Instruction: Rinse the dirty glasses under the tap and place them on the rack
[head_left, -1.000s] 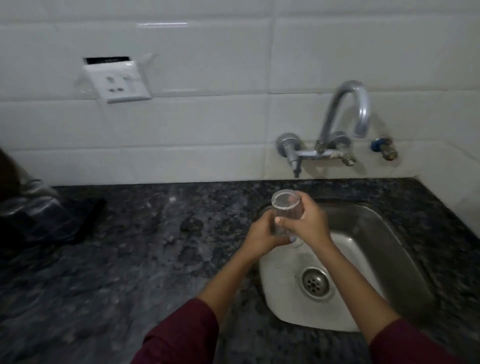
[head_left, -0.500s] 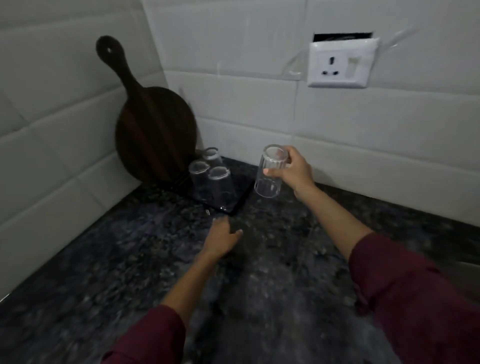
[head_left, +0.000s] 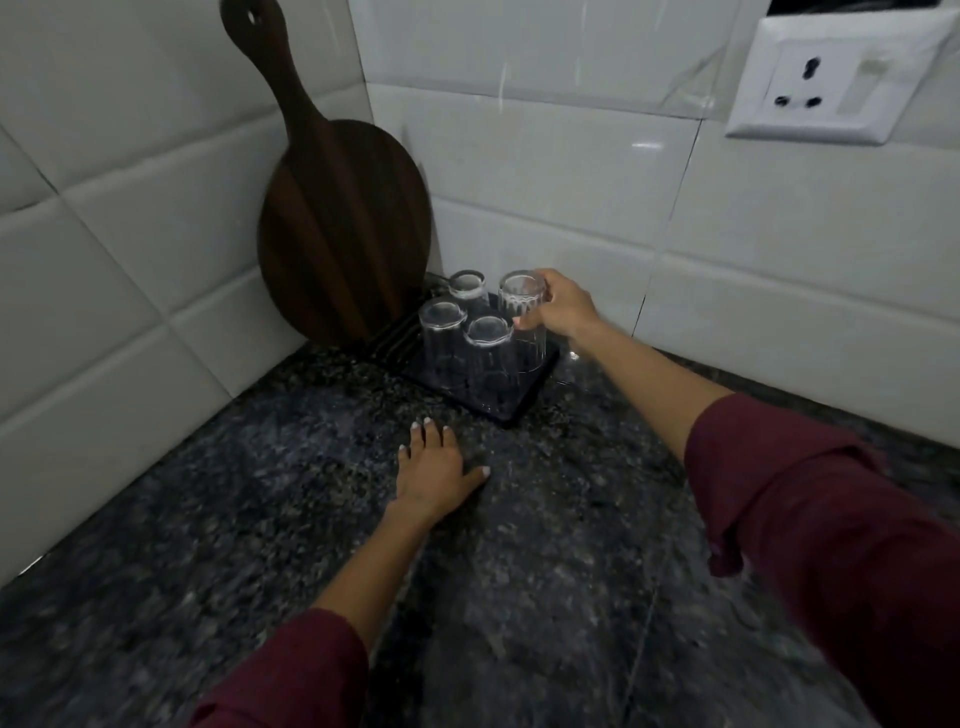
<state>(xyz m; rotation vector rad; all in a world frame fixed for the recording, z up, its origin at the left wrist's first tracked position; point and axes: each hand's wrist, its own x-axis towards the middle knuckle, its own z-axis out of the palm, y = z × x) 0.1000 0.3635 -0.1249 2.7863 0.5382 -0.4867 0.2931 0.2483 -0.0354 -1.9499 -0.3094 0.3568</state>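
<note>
A small black rack (head_left: 524, 402) sits in the corner of the dark stone counter. Three clear glasses stand upside down on it: one at the back (head_left: 467, 286), one at the front left (head_left: 441, 332) and one at the front (head_left: 488, 353). My right hand (head_left: 563, 312) grips a fourth ribbed clear glass (head_left: 522, 306), upside down, at the rack's back right corner, beside the others. My left hand (head_left: 434, 470) lies flat on the counter in front of the rack, fingers spread, holding nothing.
A dark wooden cutting board (head_left: 337, 218) leans upright in the tiled corner just behind and left of the rack. A white wall socket (head_left: 831, 88) is on the tiles at upper right. The granite counter (head_left: 519, 597) stretches toward me.
I turned from the sink to the counter corner. My right hand carried the glass from the sink to the rack and lowered it among the others. My left hand let go and rests on the counter.
</note>
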